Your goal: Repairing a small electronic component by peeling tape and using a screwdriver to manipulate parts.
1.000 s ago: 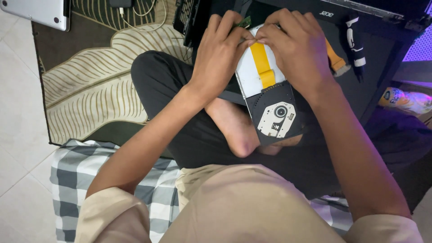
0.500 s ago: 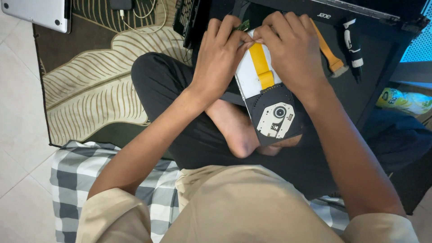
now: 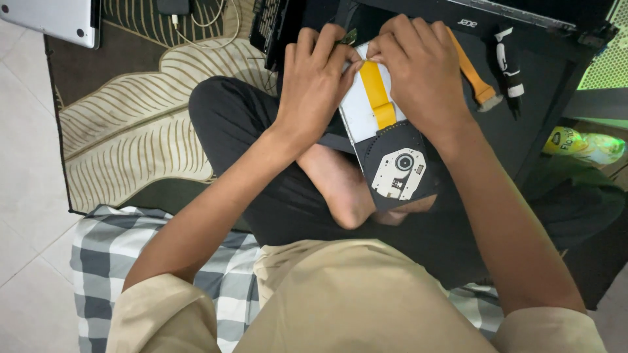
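- Left hand [image 3: 314,85]: fingers curled, pinching the top left corner of the optical drive [image 3: 386,140].
- Right hand [image 3: 418,72]: fingertips pressed shut on the drive's top edge, beside the left fingertips.
- Optical drive: held over the lap, below both sets of fingers; yellow ribbon cable [image 3: 377,95] running down from under the fingertips.
- Orange ribbon cable [image 3: 474,78]: just right of the right hand, on the black laptop base [image 3: 549,72].
- Leaf-pattern rug [image 3: 137,124]: well left of the left hand.

A yellow-and-green crumpled packet [image 3: 584,145] is seen at three o'clock; a glowing green screen [image 3: 605,65] lies at two o'clock.
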